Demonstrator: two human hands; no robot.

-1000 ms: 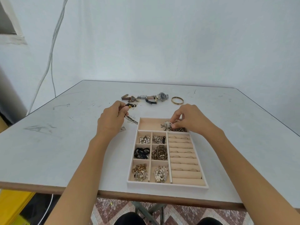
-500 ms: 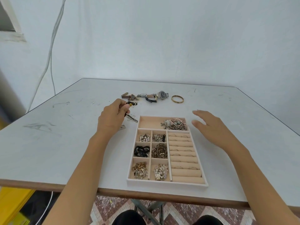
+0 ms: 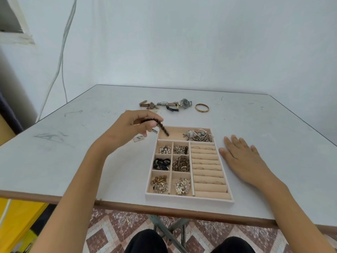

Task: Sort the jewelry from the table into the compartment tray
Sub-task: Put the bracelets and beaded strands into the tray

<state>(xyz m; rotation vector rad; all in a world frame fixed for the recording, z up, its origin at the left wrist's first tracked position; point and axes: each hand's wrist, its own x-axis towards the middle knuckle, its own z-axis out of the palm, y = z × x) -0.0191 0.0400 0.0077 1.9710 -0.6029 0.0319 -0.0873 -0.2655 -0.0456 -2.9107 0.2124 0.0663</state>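
A beige compartment tray (image 3: pixel 189 199) lies on the white table (image 3: pixel 73 161) near its front edge. Six small left cells hold jewelry, ring rolls fill the right side, and the long top cell holds a tangle of bracelets (image 3: pixel 199 136) at its right end. My left hand (image 3: pixel 131 128) is raised over the tray's top left corner, pinching a dark beaded bracelet (image 3: pixel 160 126) that dangles over the top cell. My right hand (image 3: pixel 240 156) rests flat on the table just right of the tray, fingers spread, holding nothing.
Several watches (image 3: pixel 171 105) and a gold bangle (image 3: pixel 201 108) lie in a row farther back on the table. A small silvery piece (image 3: pixel 138 139) sits left of the tray's top corner. Cables hang down the wall at left.
My left hand lifted the dark beaded bracelet off the table and carried it right, over the tray's top cell. My right hand left the bracelet tangle and settled flat beside the tray.
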